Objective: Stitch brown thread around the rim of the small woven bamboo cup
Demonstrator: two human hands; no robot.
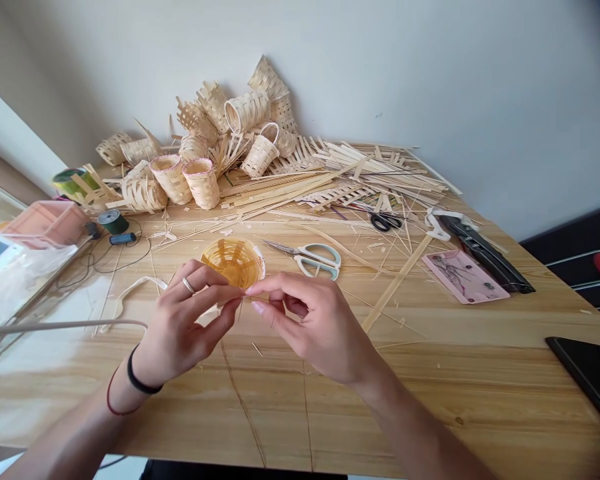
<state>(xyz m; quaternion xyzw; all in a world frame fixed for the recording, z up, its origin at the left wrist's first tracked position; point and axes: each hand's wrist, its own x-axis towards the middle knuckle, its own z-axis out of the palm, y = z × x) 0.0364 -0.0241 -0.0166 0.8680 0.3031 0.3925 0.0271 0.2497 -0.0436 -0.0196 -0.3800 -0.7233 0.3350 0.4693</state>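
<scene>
My left hand (183,320) and my right hand (323,327) meet fingertip to fingertip above the table. Both are closed in a pinch on a thin brown thread (241,397), whose two strands hang down toward the table's front edge. Whether a needle is between the fingertips is too small to tell. Just behind my hands sits a small round yellow woven basket (230,257), partly hidden by my left fingers. Scissors (320,260) with pale blue and white handles lie right of the basket, blades pointing left.
Woven baskets (203,183) and loose bamboo strips (290,190) pile against the wall. Black scissors (385,221), a pink tray (465,277) of small metal pieces and a long black tool (485,253) lie right. Left are a green thread spool (113,221) and a pink box (45,223).
</scene>
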